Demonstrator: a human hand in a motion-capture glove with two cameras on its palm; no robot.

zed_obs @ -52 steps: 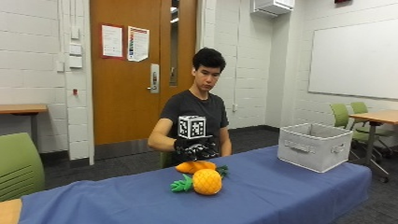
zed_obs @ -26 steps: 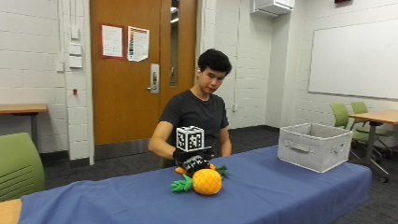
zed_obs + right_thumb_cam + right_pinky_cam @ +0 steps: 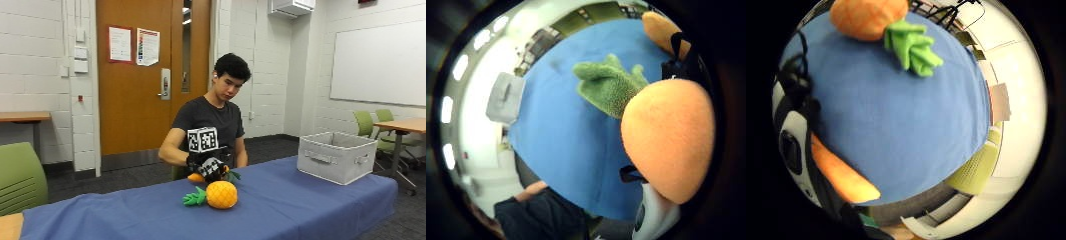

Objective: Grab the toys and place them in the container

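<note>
Behind the hand [image 3: 208, 167], carrot [image 3: 196, 177] half-hidden

the setting is a classroom or meeting room. indicators: painted cinder-block walls [image 3: 40, 100], a wooden door [image 3: 143, 75] with posted notices [image 3: 120, 44], a wall-mounted whiteboard [image 3: 379, 62], green chairs [image 3: 365, 125] at side tables [image 3: 399, 125], carpeted floor [image 3: 273, 145], and a table with a blue cloth [image 3: 299, 210].

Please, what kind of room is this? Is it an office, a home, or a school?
Most likely a classroom or meeting room in a school or university. A large whiteboard hangs on a painted block wall, green chairs stand at plain wooden tables, and a heavy wooden door carries posted notices.
</note>
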